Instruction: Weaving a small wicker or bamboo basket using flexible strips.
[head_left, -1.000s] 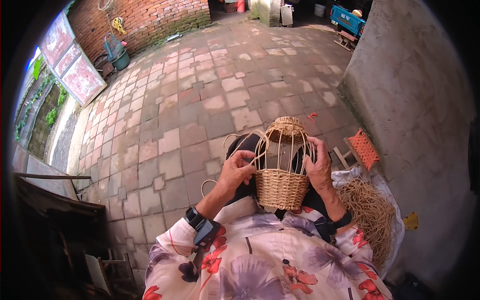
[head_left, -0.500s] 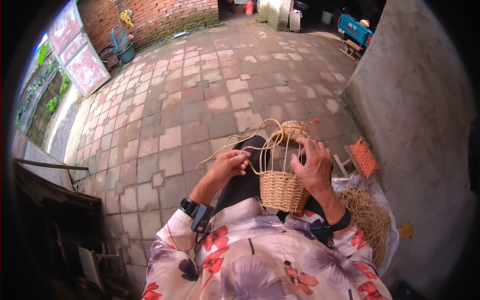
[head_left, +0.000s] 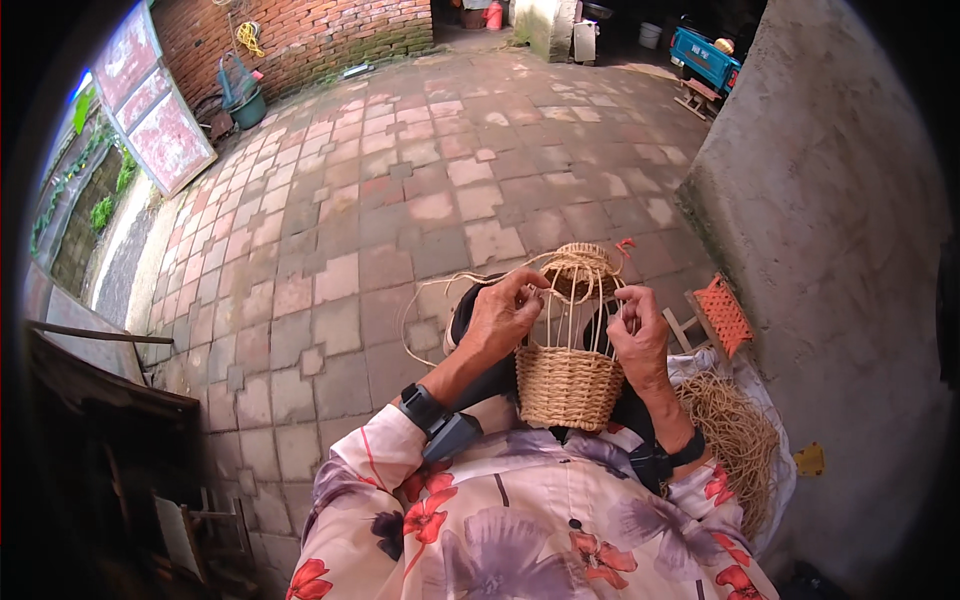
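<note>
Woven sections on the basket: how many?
2. The larger lower woven section is nearest the torso; the smaller upper woven section is at the far end, past an open gap. Any on the basket's underside would be hidden.

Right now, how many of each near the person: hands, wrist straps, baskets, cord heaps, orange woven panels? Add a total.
Left hand and right hand: 2
Black wrist straps: 2
Part-woven basket: 1
Loose cord heap: 1
Orange woven panel: 1
Total: 7
</note>
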